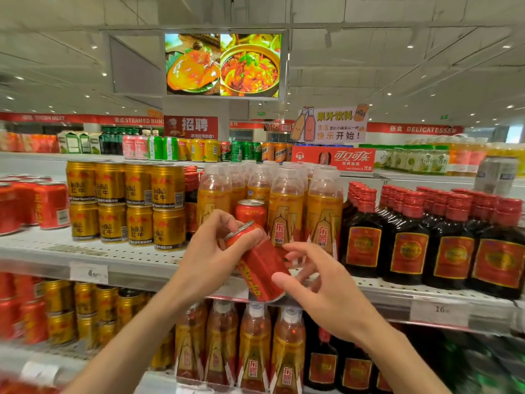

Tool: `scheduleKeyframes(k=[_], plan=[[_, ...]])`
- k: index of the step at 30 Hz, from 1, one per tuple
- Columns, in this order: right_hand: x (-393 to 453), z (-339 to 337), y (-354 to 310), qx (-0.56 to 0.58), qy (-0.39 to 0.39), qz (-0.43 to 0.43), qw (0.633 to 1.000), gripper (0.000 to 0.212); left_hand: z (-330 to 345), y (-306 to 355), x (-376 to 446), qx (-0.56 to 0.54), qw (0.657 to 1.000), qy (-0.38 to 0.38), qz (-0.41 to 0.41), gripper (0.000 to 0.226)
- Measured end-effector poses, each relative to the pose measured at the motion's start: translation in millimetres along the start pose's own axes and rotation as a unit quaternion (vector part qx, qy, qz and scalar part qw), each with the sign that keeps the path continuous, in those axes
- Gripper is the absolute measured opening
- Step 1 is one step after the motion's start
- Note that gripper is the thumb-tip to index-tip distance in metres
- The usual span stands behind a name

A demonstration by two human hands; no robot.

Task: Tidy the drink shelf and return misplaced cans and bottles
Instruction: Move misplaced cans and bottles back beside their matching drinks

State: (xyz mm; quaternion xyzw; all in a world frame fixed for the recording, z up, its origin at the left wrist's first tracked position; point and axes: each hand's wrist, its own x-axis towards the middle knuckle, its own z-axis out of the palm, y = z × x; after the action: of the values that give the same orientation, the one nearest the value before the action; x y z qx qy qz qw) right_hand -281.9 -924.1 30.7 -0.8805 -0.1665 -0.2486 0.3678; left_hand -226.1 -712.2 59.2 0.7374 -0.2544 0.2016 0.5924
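A red can (260,265) hangs tilted in front of the top shelf (93,253), its lid pointing up and left. My left hand (211,251) grips it around the lid end. My right hand (315,285) is just right of the can, fingers spread, fingertips at its lower side; whether they touch is unclear. A second red can (251,211) stands among the clear yellow-labelled bottles (287,214) behind it. Gold cans (125,203) are stacked two high to the left, and matching red cans (34,206) stand at the far left.
Dark bottles with red caps (426,237) fill the shelf's right side. The lower shelf holds more gold cans (85,311), yellow-labelled bottles (255,345) and dark bottles (324,362). Price tags (88,272) hang on the shelf's front edge. Another drink aisle runs behind.
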Motion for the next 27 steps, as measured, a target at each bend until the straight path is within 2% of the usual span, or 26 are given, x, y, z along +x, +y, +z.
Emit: scheduleKeyframes(k=[3, 8, 12, 18, 27], plan=[[-15.9, 10.5, 5.6, 0.035, -0.041, 0.025, 0.998, 0.073, 8.2, -2.5, -13.1, -0.020, 1.000, -0.003, -0.015, 0.045], [-30.8, 30.8, 0.6, 0.038, -0.012, 0.037, 0.999, 0.060, 1.0, -22.3, -29.6, -0.065, 0.997, -0.017, -0.049, 0.042], [-32.5, 55.8, -20.6, 0.014, 0.000, 0.060, 0.998, 0.061, -26.4, -45.1, -36.1, -0.101, 0.993, -0.018, -0.052, 0.032], [-19.8, 129.1, -76.9, 0.014, -0.014, 0.085, 0.996, 0.058, -117.8, -77.6, -51.2, -0.110, 0.991, -0.023, -0.072, 0.032], [34.2, 240.3, -174.9, 0.037, -0.049, 0.046, 0.997, 0.052, -272.7, -117.7, -56.1, -0.149, 0.986, 0.034, -0.072, 0.025]])
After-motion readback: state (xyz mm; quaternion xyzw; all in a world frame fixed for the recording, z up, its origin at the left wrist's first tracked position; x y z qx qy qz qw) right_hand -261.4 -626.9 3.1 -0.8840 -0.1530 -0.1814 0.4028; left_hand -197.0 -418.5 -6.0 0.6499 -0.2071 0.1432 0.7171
